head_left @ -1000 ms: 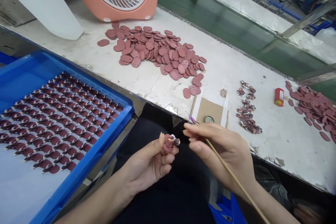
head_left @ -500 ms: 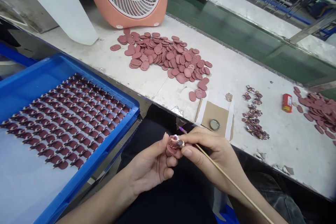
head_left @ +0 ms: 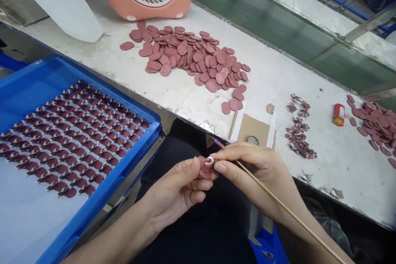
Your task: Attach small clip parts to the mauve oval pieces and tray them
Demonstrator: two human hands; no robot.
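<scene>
We are drawing our left hand (head_left: 175,192) and right hand (head_left: 258,171) closer together, so the small maroon rubber piece (head_left: 206,168) is now sitting right against the right fingertips, above our lap and just short of the bench edge. Our left thumb and fingers are closed, pinching the piece, while a white ring-shaped mark (head_left: 210,159) is showing on its top. Our right thumb and fingers are closed around a thin bamboo stick (head_left: 278,202), with its purple tip (head_left: 219,144) pointing past the piece towards the workbench (head_left: 278,90). The stick's long tail is running down to the lower right, clear of the bench. To the left, the rim of the blue plastic tray (head_left: 123,161) is lying near our left wrist, leaving a narrow gap, and rows of maroon pieces (head_left: 77,140) are filling the tray. Beyond the edge, a bottle cap (head_left: 253,140) is resting on a cardboard sheet (head_left: 253,128), just past our right fingers, and a heap of plain maroon discs (head_left: 192,57) is spreading behind it.
</scene>
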